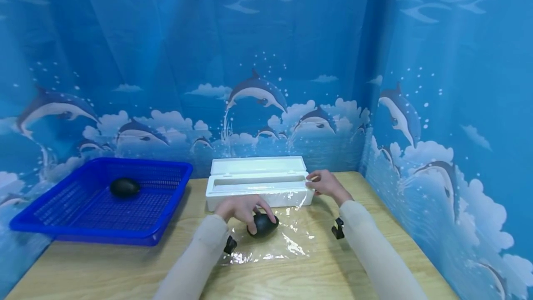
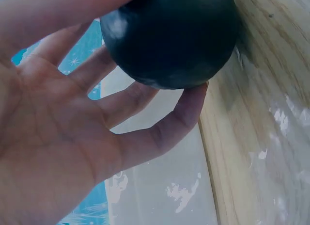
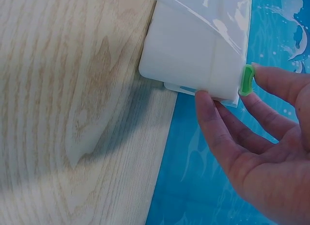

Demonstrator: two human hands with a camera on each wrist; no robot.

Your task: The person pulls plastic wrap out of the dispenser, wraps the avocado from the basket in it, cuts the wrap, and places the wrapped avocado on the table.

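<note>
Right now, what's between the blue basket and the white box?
A strip of bare wooden tabletop separates the blue basket from the white box; head view shows it.

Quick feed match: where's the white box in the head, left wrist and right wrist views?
Head: white box just below centre, lid open.
Left wrist: white strip, lower middle, partly hidden by the left hand.
Right wrist: top, right of centre, one end only, with the right hand at it.
Shared landmark: wooden tabletop; bottom, right and left of those pictures in turn.
</note>
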